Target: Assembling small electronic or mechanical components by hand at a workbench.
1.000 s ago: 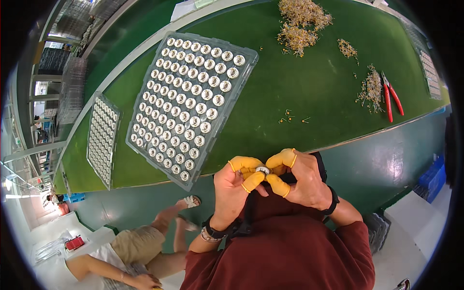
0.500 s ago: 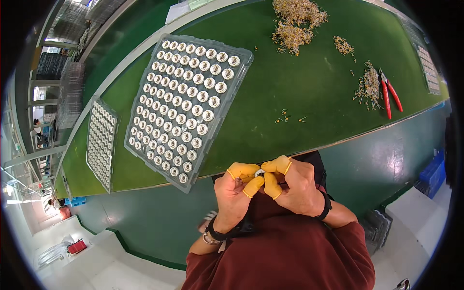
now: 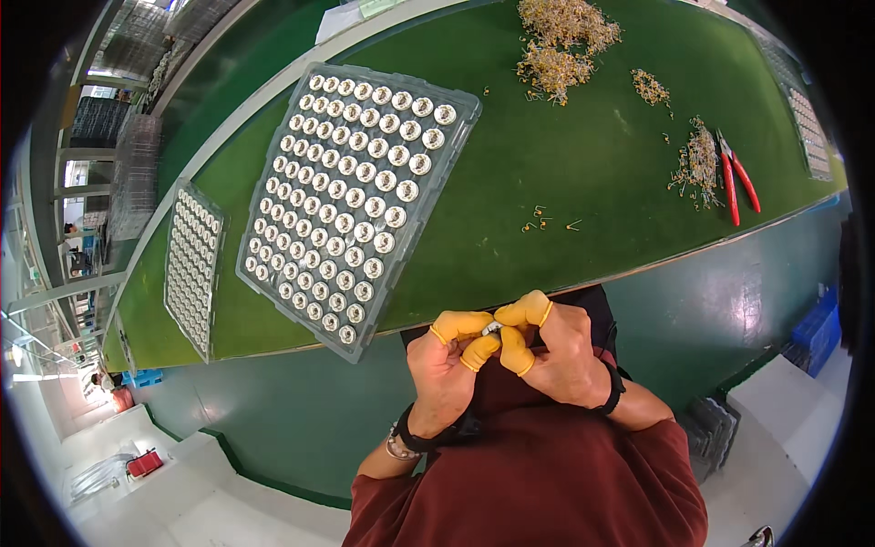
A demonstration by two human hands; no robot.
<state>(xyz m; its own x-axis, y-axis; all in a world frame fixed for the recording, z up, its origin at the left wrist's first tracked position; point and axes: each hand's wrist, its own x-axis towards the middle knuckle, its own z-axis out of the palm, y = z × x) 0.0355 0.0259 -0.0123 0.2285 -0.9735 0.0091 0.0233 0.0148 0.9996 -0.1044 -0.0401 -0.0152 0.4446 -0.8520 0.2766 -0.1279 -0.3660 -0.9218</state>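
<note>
A small white round part (image 3: 492, 328) is pinched between my two hands, just off the table's near edge. My left hand (image 3: 447, 356) closes thumb and fingertip on its left side. From the right, my right hand (image 3: 551, 351) pinches at the same part with thumb and forefinger. Yellow finger cots cover those fingertips and hide much of the part. To the left of my hands lies a clear plastic tray (image 3: 415, 239) holding rows of similar white round parts (image 3: 374, 267), each with a darker centre.
On the green table (image 3: 547, 164), piles of small wire-legged components (image 3: 570, 41) lie at the back, with a smaller heap (image 3: 697, 169) beside red-handled pliers (image 3: 732, 178). Several loose components (image 3: 540, 219) lie nearer. Another filled tray (image 3: 193, 273) rests far left, one more (image 3: 807, 128) far right.
The part between my fingertips has tilted, showing more of its white side. My hands have barely moved; the whole view has shifted slightly.
</note>
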